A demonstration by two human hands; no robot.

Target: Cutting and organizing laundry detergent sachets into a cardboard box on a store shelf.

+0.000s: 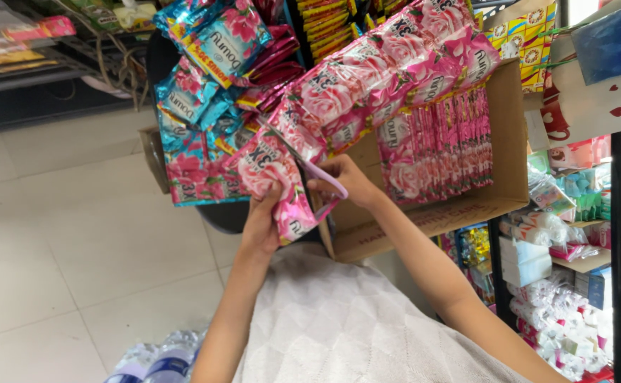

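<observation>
A long strip of pink flower-printed sachets (396, 64) runs from the upper right down to my hands. My left hand (261, 227) grips the strip's lower end, holding the last pink sachet (282, 191) from below. My right hand (349, 181) is closed on a pair of pink-handled scissors (330, 188), whose blades lie against the strip just above that sachet. Whether the blades are cutting I cannot tell. Behind my hands stands an open cardboard box (502, 191) with more pink sachet strips (438, 149) packed inside.
Blue and pink sachet strips (204, 71) hang at the upper left over a dark round seat (222, 216). Shop shelves with packaged goods (559, 284) fill the right side. Plastic bottles (154, 362) lie on the pale tiled floor (62, 234). A grey-white cloth (339, 326) covers my lap.
</observation>
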